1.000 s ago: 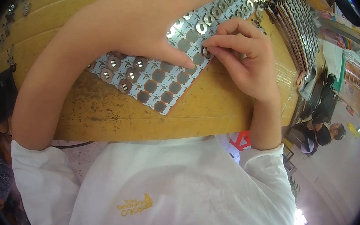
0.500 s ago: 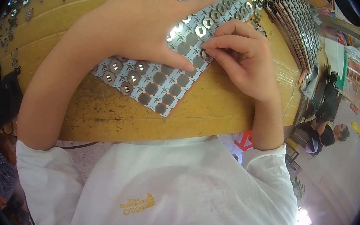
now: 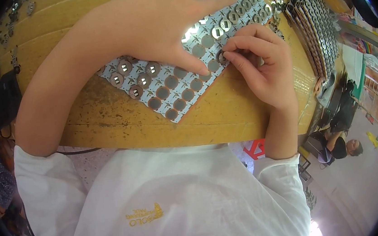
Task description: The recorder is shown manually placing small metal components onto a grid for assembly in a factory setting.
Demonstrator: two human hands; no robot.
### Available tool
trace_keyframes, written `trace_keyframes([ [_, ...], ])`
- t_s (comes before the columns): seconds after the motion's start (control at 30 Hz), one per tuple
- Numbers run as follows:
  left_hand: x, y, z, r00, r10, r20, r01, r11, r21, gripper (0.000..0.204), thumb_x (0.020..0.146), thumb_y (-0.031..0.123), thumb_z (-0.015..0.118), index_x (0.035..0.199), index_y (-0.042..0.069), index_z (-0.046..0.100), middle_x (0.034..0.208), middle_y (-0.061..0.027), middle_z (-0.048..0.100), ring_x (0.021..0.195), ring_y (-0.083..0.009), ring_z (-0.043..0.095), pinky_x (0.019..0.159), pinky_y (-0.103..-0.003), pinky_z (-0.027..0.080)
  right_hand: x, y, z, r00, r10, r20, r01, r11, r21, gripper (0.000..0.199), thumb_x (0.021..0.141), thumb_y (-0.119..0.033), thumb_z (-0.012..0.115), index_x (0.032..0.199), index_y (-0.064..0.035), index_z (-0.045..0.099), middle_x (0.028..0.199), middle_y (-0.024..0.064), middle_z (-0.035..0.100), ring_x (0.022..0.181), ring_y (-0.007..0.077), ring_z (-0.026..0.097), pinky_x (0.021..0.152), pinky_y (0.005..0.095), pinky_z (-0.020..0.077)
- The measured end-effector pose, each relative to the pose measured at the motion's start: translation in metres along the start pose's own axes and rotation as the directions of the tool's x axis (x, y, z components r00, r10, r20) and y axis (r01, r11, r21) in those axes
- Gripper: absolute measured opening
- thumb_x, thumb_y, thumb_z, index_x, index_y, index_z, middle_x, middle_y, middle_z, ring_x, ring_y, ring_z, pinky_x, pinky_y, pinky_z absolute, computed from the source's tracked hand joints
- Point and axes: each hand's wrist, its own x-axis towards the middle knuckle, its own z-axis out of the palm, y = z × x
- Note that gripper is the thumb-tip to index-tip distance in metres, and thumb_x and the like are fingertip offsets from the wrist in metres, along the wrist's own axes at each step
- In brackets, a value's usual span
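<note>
Item 1: sheet (image 3: 184, 83), white, dotted with rows of round spots; place, centre to upper right of the frame, flat on the yellow table (image 3: 224, 107). Long axis slanting, from lower left of centre up toward the upper right. One short end faces the lower left; its bottom corner points down the frame. A long edge, reddish along its rim, faces the lower right. Upper left part hidden under hand and forearm.

Item 2: grey discs (image 3: 162, 93), bare, set in rows along the near end and lower long side.

Item 3: slotted metal caps (image 3: 144, 81), shiny, round, on the sheet at its left corner; similar ones fill its upper right portion.

Item 4: left hand (image 3: 159, 23), upper centre, palm down across the sheet, fingers spread and pointing right, thumb pointing lower right among the grey discs. Grip: slack, clasping nothing.

Item 5: right hand (image 3: 264, 67), right of centre, at the lower long edge. Grip: thumb and forefinger pinching a small metal piece (image 3: 222, 59), partly hidden, showing as an oval taller than wide; whether it touches the sheet cannot be told.

Item 6: stack of similar sheets (image 3: 312, 28), upper right, leaning in a fan, long side running up and down the frame.

Item 7: loose metal bits (image 3: 274, 0), beside the sheet's upper right end; more at upper left.
</note>
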Motion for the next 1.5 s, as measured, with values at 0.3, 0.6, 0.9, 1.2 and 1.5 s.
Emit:
trace_keyframes([
  [0.3, 0.000, -0.003, 0.011, 0.991, -0.051, 0.120, 0.041, 0.996, 0.082, 0.102, 0.084, 0.069, 0.067, 0.151, -0.004, 0.044, 0.161, -0.0246, 0.039, 0.151, -0.0449, 0.030, 0.124, -0.054, 0.024, 0.003, 0.001, -0.001, 0.991, -0.126, 0.035, 0.129, 0.982, -0.137, 0.016, 0.078, 0.005, 0.074, 0.092, -0.0026, 0.073, 0.087, 0.0091, 0.066, 0.072, 0.0253, 0.065, 0.063, 0.0329, 0.0518],
  [0.6, 0.018, 0.015, -0.021, 0.937, -0.142, 0.321, 0.082, 0.977, 0.195, 0.103, 0.086, 0.071, 0.064, 0.153, -0.005, 0.042, 0.162, -0.0245, 0.037, 0.153, -0.0436, 0.028, 0.125, -0.054, 0.021, 0.006, 0.001, 0.003, 0.986, -0.157, 0.055, 0.164, 0.971, -0.174, 0.017, 0.077, 0.007, 0.074, 0.092, -0.0023, 0.072, 0.086, 0.0098, 0.066, 0.073, 0.0266, 0.065, 0.064, 0.0330, 0.0523],
  [0.9, -0.002, -0.004, 0.007, 0.999, 0.014, -0.045, -0.011, 0.998, 0.059, 0.102, 0.084, 0.073, 0.065, 0.152, -0.001, 0.045, 0.160, -0.0234, 0.040, 0.151, -0.0458, 0.031, 0.125, -0.056, 0.021, -0.002, 0.022, -0.018, 0.886, -0.151, -0.439, 0.120, 0.988, -0.097, 0.012, 0.086, 0.005, 0.075, 0.096, -0.0018, 0.077, 0.095, 0.0084, 0.073, 0.073, 0.0122, 0.065, 0.057, 0.0212, 0.0472],
  [1.2, 0.002, 0.002, -0.003, 1.000, -0.020, 0.000, 0.020, 0.996, 0.086, 0.102, 0.084, 0.075, 0.064, 0.151, 0.000, 0.047, 0.160, -0.0237, 0.041, 0.150, -0.0479, 0.031, 0.125, -0.057, 0.019, -0.013, 0.041, -0.052, 0.859, -0.016, -0.512, -0.191, 0.917, -0.350, 0.010, 0.085, -0.002, 0.077, 0.094, -0.0039, 0.076, 0.094, 0.0058, 0.075, 0.071, 0.0126, 0.066, 0.052, 0.0231, 0.0458],
  [1.5, 0.004, 0.001, 0.009, 0.997, -0.023, -0.078, 0.034, 0.989, 0.144, 0.105, 0.065, 0.054, 0.085, 0.151, 0.008, 0.048, 0.162, -0.0118, 0.041, 0.151, -0.0396, 0.033, 0.120, -0.055, 0.030, -0.002, 0.039, -0.032, 0.897, -0.073, -0.436, -0.153, 0.874, -0.461, 0.016, 0.080, -0.009, 0.084, 0.093, -0.0025, 0.077, 0.089, 0.0111, 0.071, 0.078, 0.0244, 0.070, 0.066, 0.0338, 0.0552],
])
